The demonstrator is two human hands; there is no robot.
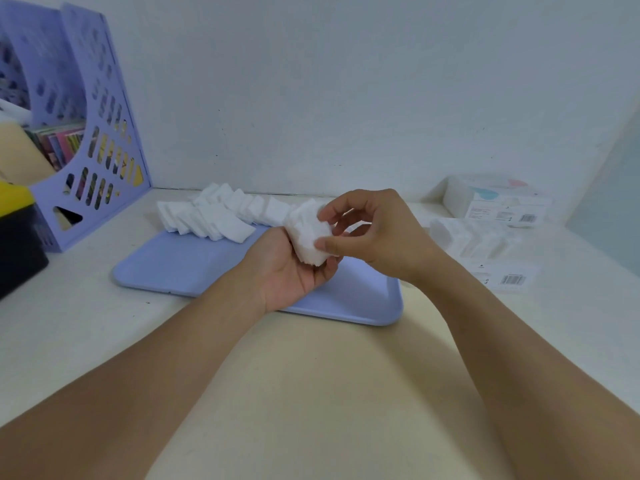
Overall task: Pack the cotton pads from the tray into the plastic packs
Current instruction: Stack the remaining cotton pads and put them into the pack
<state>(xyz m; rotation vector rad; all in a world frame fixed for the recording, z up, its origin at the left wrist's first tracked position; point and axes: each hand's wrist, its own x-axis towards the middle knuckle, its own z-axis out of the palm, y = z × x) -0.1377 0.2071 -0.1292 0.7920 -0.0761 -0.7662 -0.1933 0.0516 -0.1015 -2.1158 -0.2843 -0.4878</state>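
Your left hand cups the stack of cotton pads while right hand fingertips pinch it; square its edges before bagging.

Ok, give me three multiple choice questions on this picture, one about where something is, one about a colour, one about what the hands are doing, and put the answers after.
1. Where do the loose cotton pads lie?
A. along the tray's far edge
B. inside the file holder
C. on the near table edge

2. What colour is the tray?
A. yellow
B. light blue-purple
C. black

3. What is the state of the hands?
A. both flat on the table
B. both on one stack of pads above the tray
C. one holds a plastic pack

Answers:
1. A, the white squares overlap in a row at the tray's back rim.
2. B, it matches the file holder to the left.
3. B, the left hand cradles the stack of pads from below while the right hand pinches it from the side; the plastic packs lie untouched at right.
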